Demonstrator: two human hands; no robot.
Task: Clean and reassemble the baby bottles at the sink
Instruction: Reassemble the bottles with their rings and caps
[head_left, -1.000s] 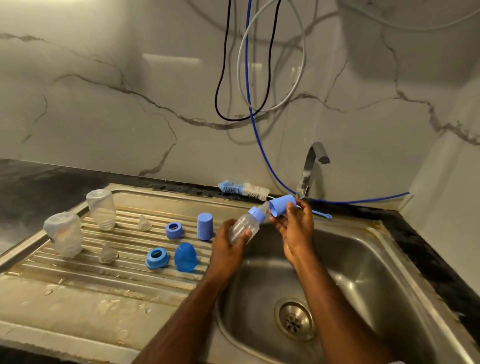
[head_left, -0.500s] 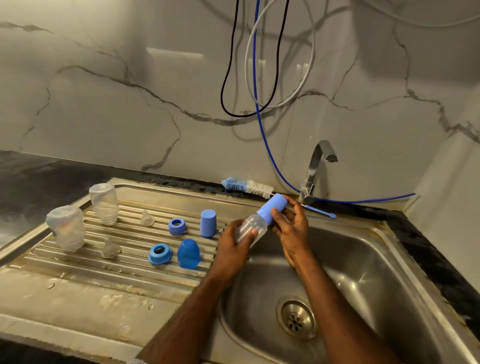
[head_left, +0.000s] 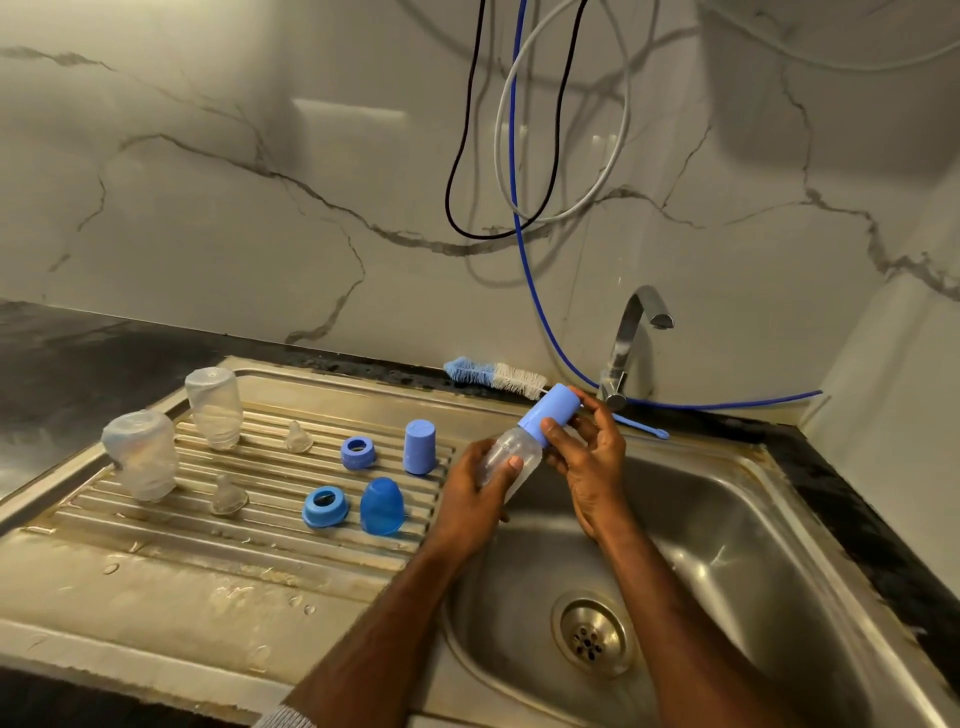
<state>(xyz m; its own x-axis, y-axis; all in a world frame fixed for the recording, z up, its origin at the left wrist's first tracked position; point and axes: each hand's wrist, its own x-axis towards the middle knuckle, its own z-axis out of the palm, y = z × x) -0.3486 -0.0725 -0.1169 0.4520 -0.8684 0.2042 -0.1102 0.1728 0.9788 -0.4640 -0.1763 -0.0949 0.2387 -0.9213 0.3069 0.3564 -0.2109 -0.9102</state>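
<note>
My left hand (head_left: 470, 493) grips the clear body of a small baby bottle (head_left: 511, 449), tilted over the left edge of the sink basin (head_left: 727, 525). My right hand (head_left: 592, 462) holds the light blue cap (head_left: 550, 415) that sits on the bottle's top. On the ribbed drainboard (head_left: 260, 519) stand two clear bottles upside down (head_left: 140, 454) (head_left: 214, 407), two clear teats (head_left: 299, 436) (head_left: 228, 496), two blue collar rings (head_left: 358, 452) (head_left: 325, 506), a light blue cap (head_left: 420, 446) and a darker blue dome cap (head_left: 382, 506).
A blue and white bottle brush (head_left: 493, 375) lies on the back ledge behind my hands. The tap (head_left: 631, 338) stands at the back of the basin, and the drain (head_left: 589, 634) is below. Cables and a blue hose (head_left: 524, 249) hang down the marble wall.
The cap was apart from the bottle, held beside its teat; my right hand has set it over the bottle's top, where it now sits. The bottle stayed in my left hand.
</note>
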